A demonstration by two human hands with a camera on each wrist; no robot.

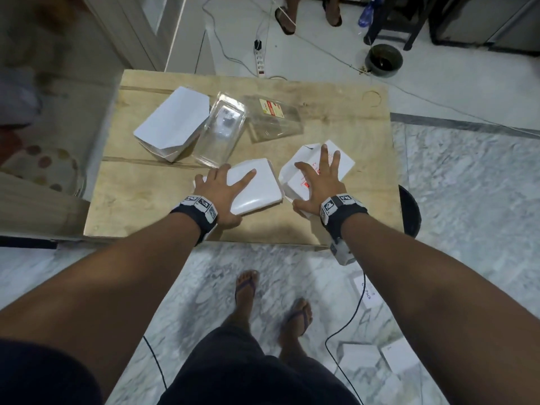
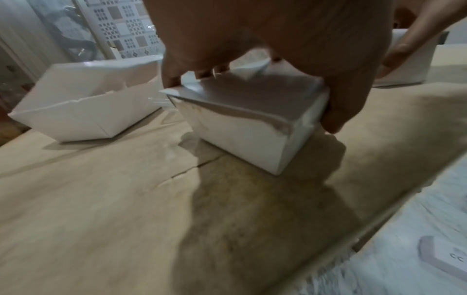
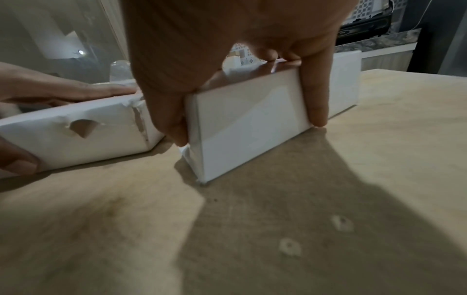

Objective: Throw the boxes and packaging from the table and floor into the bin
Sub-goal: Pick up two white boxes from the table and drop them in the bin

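On the wooden table [image 1: 152, 200] my left hand [image 1: 228, 194] grips a plain white box [image 1: 257, 188], with the thumb on its near side and the fingers over its top. The left wrist view shows this box [image 2: 252, 123] pinched between thumb and fingers of my left hand [image 2: 265, 49]. Beside it, my right hand [image 1: 318, 182] grips a white box with red print [image 1: 304, 182]; the right wrist view shows its fingers [image 3: 313, 95] down both sides of that box [image 3: 252, 123]. Both boxes rest on the table.
A larger white box [image 1: 172, 124], a clear plastic clamshell [image 1: 222, 133] and a clear pack with a red-yellow label [image 1: 271, 118] lie further back. A black bin [image 1: 409, 211] stands at the table's right edge. White boxes [image 1: 362, 358] lie on the floor by my feet, among cables.
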